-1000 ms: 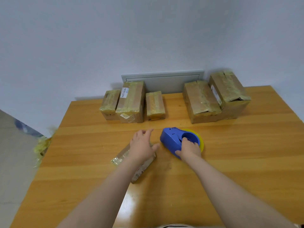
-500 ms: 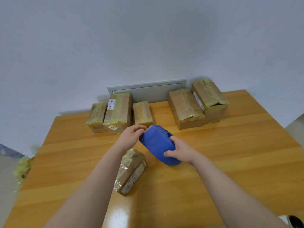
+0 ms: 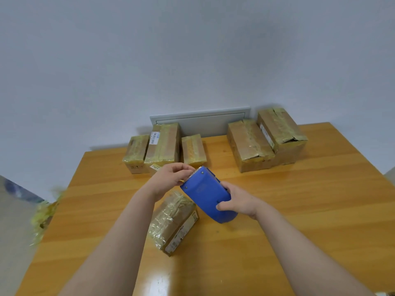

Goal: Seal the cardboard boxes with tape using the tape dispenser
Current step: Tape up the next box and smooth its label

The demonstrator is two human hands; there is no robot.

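Tape dispenser (image 3: 208,195), blue, one. Held in the air above the counter (image 3: 310,199), toothed blade end tilted up and away, rounded end towards the person.

Right hand (image 3: 238,201): fingers curled round the rounded end, gripping it.

Left hand (image 3: 170,178): fingers bunched in a pinch at the toothed blade end. Whether a tape end lies between them cannot be told.

Cardboard boxes, six in all.
- Near box (image 3: 174,221), one: lies flat and askew on the counter, just below and left of the dispenser, between the two forearms; wrinkled tape on its top, printed label on its side.
- Back left group (image 3: 163,144), three: side by side along the far edge, the middle one tallest, all taped.
- Back right pair (image 3: 265,139), two: touching, larger, taped, tape torn at the front corners.

Open room: bare wood right of the right forearm out to the counter's right edge; a bare strip between the hands and the back row; a gap between the two back groups.

Surroundings: grey wall panel (image 3: 201,120) behind the back row; blurred yellowish scraps (image 3: 42,212) off the counter's left edge.
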